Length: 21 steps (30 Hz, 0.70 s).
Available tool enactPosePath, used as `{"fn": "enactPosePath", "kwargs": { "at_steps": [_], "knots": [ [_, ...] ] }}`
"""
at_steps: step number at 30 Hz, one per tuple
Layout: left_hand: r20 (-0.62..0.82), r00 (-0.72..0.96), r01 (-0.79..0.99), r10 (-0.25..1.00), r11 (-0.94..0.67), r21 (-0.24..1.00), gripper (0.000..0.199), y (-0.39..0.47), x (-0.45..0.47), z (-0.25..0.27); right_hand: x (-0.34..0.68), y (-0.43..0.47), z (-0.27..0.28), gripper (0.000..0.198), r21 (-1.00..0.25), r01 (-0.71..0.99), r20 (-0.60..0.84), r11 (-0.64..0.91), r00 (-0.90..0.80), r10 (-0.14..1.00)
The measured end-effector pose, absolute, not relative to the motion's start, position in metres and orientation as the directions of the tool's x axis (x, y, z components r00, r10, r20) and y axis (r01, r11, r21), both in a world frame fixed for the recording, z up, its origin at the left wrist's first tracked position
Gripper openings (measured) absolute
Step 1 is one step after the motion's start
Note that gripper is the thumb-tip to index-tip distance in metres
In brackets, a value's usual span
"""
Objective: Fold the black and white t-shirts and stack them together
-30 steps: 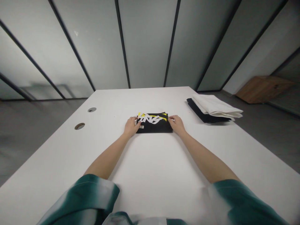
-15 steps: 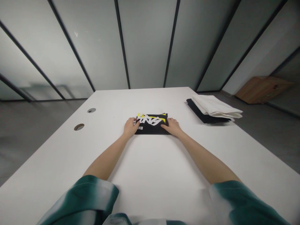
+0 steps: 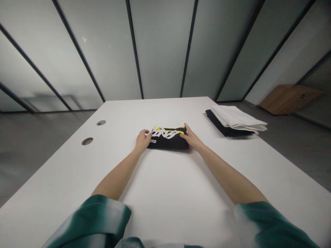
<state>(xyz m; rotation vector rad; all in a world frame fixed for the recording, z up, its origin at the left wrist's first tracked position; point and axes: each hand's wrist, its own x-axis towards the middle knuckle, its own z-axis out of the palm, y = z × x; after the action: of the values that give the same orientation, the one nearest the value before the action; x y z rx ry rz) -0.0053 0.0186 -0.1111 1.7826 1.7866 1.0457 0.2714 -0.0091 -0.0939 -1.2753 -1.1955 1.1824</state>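
Note:
A folded black T-shirt (image 3: 168, 143) with white lettering and yellow streaks forms a small flat bundle at the middle of the table. My left hand (image 3: 142, 139) grips its left edge, thumb on top and the other fingers partly hidden. On the right edge, my right hand (image 3: 192, 138) holds the bundle with the thumb over the print and the fingers around the far corner. The bundle's near right edge sits slightly raised, with a thin shadow under it.
The white table (image 3: 165, 186) has two round holes at its left side. At its right edge lies a stack of folded cloth, white (image 3: 236, 117) over black (image 3: 222, 128). Frosted glass panels (image 3: 162, 48) stand behind; a wooden cabinet (image 3: 289, 99) is at far right.
My right hand's fingers have moved up around the T-shirt's far right corner. The bundle's right side has lifted a little and tilted. The left hand has barely shifted.

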Motion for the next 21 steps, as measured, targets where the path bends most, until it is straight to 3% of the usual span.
{"fn": "enactPosePath", "kwargs": {
  "at_steps": [4,8,12,15,18,21],
  "knots": [
    [0.250,-0.095,0.655,0.964,-0.128,0.745,0.019,0.020,-0.007,-0.111,0.289,-0.005,-0.070,0.047,-0.984,-0.179,-0.018,0.005,0.122,0.992],
    [0.262,-0.073,0.652,0.962,-0.153,0.743,0.018,0.021,-0.007,-0.113,0.313,-0.011,-0.023,0.024,-0.936,-0.242,0.158,0.256,0.361,0.919],
    [0.272,-0.055,0.656,0.961,-0.171,0.735,0.018,0.021,-0.007,-0.114,0.341,-0.037,0.030,0.022,-0.882,-0.139,0.313,0.450,0.539,0.782],
    [0.264,-0.054,0.652,0.963,-0.166,0.740,0.018,0.020,-0.008,-0.114,0.367,-0.056,0.059,0.021,-0.831,0.012,0.421,0.556,0.666,0.616],
    [0.251,-0.064,0.654,0.966,-0.150,0.742,0.019,0.020,-0.008,-0.114,0.395,-0.058,0.075,0.016,-0.806,0.213,0.499,0.553,0.748,0.439],
    [0.249,-0.060,0.662,0.967,-0.149,0.735,0.019,0.019,-0.007,-0.113,0.422,-0.036,0.087,0.011,-0.806,0.310,0.527,0.504,0.763,0.374]
  ]
}}
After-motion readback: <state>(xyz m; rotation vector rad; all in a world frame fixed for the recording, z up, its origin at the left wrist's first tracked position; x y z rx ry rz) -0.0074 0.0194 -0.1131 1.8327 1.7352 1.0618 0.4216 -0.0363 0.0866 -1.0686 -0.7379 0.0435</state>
